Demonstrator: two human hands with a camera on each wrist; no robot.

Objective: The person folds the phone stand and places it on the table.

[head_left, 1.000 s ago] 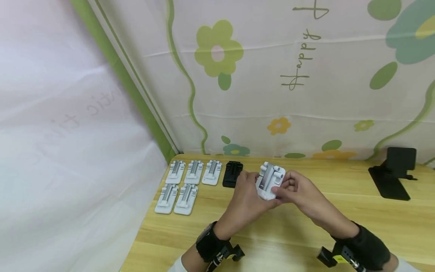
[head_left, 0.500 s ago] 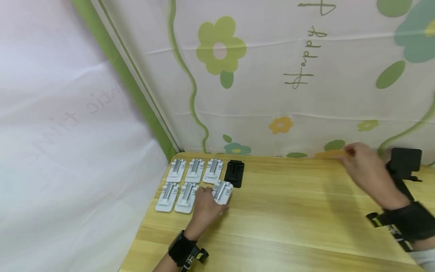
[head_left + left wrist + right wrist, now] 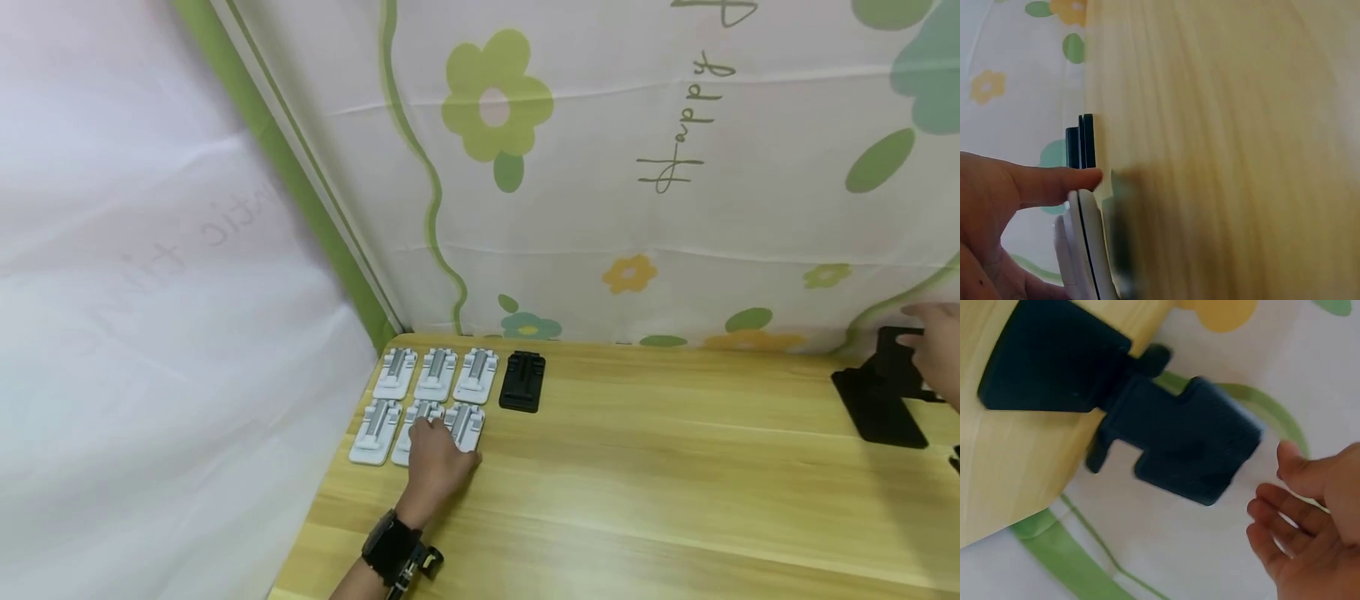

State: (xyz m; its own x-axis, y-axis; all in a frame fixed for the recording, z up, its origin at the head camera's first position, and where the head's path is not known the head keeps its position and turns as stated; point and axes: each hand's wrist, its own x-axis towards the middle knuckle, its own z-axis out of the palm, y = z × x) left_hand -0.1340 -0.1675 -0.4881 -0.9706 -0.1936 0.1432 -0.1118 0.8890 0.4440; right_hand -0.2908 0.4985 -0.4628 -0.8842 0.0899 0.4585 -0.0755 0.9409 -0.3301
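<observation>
My left hand (image 3: 437, 461) grips a white folded phone stand (image 3: 467, 422) by its sides, at the right end of the front row of stands. In the left wrist view, a finger and the thumb span the edges of this stand (image 3: 1092, 250), low over the wood. At the far right, my right hand (image 3: 939, 348) is beside the upright plate of a black unfolded phone stand (image 3: 879, 408). The right wrist view shows the right hand (image 3: 1310, 512) with loosely bent fingers and a gap before the black plate (image 3: 1194, 440).
A black folded phone stand (image 3: 522, 381) lies to the right of the back row of white stands (image 3: 435, 374). Another white stand (image 3: 375, 432) starts the front row. Behind the wooden table (image 3: 637, 483) hangs a flowered curtain (image 3: 570, 183).
Both hands held the white stand together at first. The left hand has carried it left to the front row, while the right hand let go and moved right to the black unfolded stand.
</observation>
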